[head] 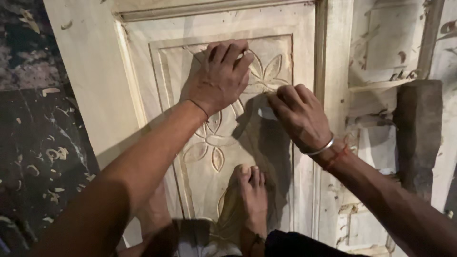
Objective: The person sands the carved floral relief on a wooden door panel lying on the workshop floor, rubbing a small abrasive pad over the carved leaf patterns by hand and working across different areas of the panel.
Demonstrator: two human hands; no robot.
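Note:
A pale wooden door panel (143,95) lies flat, with flowers and leaves carved (209,143) into its sunken centre. My left hand (219,76) presses on the upper part of the carving, fingers bent and close together, nothing visible in them. My right hand (297,114) is to its right by a carved leaf, its fingertips pinched on a small pale scrap (266,113) held against the wood. A metal bangle and a red thread circle that wrist. My bare foot (252,195) stands on the lower part of the carving.
A dark block (419,133) rests on another pale wooden frame (376,62) at the right. Dark floor (38,143) strewn with curled wood shavings lies to the left.

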